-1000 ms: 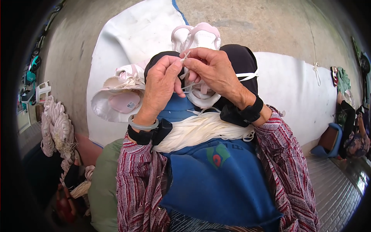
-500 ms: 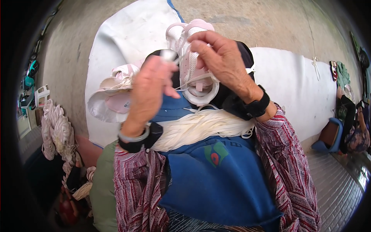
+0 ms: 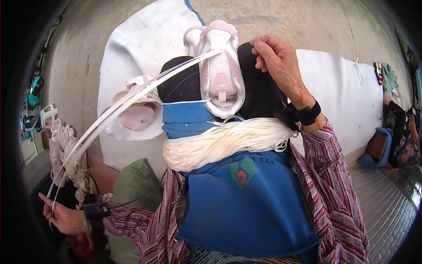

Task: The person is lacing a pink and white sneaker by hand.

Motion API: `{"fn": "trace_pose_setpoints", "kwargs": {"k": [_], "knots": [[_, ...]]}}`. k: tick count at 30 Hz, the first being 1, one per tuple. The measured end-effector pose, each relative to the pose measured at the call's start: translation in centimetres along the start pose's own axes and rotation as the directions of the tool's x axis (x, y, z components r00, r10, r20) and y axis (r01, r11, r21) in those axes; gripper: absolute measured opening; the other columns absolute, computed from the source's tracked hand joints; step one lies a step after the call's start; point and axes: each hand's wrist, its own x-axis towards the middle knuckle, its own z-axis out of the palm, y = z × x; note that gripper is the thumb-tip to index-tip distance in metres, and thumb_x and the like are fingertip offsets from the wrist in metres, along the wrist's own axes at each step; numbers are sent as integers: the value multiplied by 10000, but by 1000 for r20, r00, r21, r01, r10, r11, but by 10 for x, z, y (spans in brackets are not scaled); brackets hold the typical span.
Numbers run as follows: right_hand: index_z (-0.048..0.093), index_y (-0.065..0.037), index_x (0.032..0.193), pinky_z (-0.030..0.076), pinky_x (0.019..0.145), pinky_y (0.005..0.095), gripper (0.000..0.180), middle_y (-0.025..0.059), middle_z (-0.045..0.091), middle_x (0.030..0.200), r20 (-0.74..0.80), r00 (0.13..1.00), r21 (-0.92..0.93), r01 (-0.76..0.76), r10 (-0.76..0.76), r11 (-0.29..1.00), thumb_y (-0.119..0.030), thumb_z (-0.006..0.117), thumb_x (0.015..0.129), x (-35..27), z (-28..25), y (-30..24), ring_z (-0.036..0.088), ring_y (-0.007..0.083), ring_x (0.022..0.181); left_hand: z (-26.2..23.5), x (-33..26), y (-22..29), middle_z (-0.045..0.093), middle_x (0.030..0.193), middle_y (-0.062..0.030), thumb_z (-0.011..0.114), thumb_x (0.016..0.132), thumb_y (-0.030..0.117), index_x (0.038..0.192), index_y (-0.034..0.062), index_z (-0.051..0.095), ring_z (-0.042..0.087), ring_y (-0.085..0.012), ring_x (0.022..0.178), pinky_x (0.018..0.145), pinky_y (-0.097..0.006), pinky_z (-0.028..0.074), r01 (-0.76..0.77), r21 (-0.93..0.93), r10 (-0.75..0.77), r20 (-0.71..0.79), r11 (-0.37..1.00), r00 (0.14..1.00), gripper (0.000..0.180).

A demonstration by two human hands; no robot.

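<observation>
A white and pink sneaker (image 3: 216, 72) lies between my knees, its toe away from me and its heel opening toward me. From its front a white shoelace (image 3: 145, 88) runs taut in strands to the far lower left. My left hand (image 3: 65, 219) grips the lace there, arm stretched out to the side, index finger extended. My right hand (image 3: 281, 64) hovers right of the sneaker's toe, thumb and curled fingers drawn together; whatever may be between them is too small to see. Across my lap lies a thick bundle of cream laces (image 3: 228, 140), over a blue apron (image 3: 246, 198).
Another sneaker (image 3: 136, 116) rests at the left on a white sheet (image 3: 127, 48), and one more toe (image 3: 192, 39) shows behind the first. A pile of pale shoes or laces (image 3: 66, 141) sits farther left. A person (image 3: 406, 149) is beside a blue chair (image 3: 373, 149) at right.
My left hand has swept from beside the sneaker to the far lower left, drawing the lace out taut. The right hand has shifted to the right, away from the sneaker.
</observation>
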Motion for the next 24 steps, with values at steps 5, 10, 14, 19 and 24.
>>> {"fn": "trace_pose_setpoints", "kwargs": {"k": [5, 10, 14, 19, 24], "knots": [[674, 18, 950, 452, 532, 217, 210, 17, 625, 757, 18, 983, -22, 185, -185, 982, -177, 599, 931, 5, 14, -38, 569, 78, 585, 4, -10, -56, 322, 702, -49, 456, 901, -31, 795, -53, 444, 445, -219, 727, 1158, -652, 188, -122, 367, 83, 118, 922, 989, 109], [684, 2, 962, 477, 611, 277, 159, 100, 630, 793, 169, 832, -91, 548, -529, 832, -95, 690, 836, -16, 47, -85, 602, 178, 681, 69, -150, -247, 632, 875, -135, 440, 955, 92, 1051, -9, 601, 612, -242, 896, 1012, -480, 429, -40, 788, -399, 354, 614, 846, 214], [655, -21, 1089, 497, 691, 329, 309, 133, 621, 910, 230, 748, -47, 648, -623, 760, -85, 729, 796, -32, 62, -100, 608, 256, 782, 111, -226, -334, 651, 856, -122, 509, 953, 56, 1032, -22, 593, 637, -197, 753, 666, -311, 499, 81, 928, -710, 220, 364, 669, 139], [641, -16, 1098, 495, 729, 340, 259, 132, 620, 919, 256, 771, -56, 614, -583, 788, -75, 675, 849, -26, 65, -81, 610, 265, 856, 116, -238, -359, 599, 838, -134, 519, 977, 117, 972, -15, 605, 591, -263, 728, 653, -329, 473, -218, 865, -597, 475, 452, 647, 157], [633, -5, 1118, 484, 780, 321, 243, 128, 629, 951, 269, 830, 21, 502, -489, 864, -107, 620, 898, -24, 59, -75, 615, 233, 863, 110, -238, -367, 581, 865, -185, 512, 955, 73, 1015, -6, 576, 600, -361, 762, 654, -379, 479, -152, 905, -678, 401, 397, 617, 118]]}}
